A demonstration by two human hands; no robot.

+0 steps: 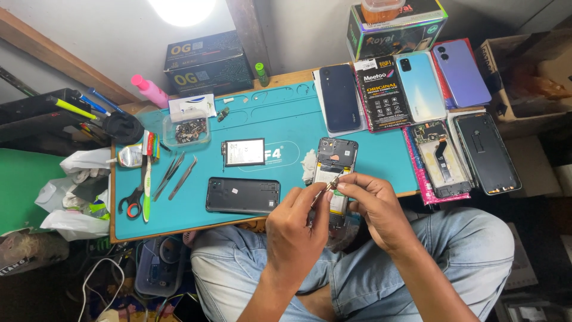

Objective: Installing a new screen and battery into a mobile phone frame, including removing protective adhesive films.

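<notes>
Left hand [296,222] pinches thin tweezers [325,189], tips down on the opened phone [334,173] at the near edge of the teal tabletop [286,119], right of centre. Right hand [374,206] pinches closed over the same spot, fingertips touching the phone's bare inside. Left of it: black back cover [243,195], loose battery [245,152], spare tweezers [176,174], scissors [134,201].

Opened black phone [335,173], back cover off, internals exposed, lying lengthwise at teal mat's front edge; thin tweezers [325,188] angled over it.
</notes>
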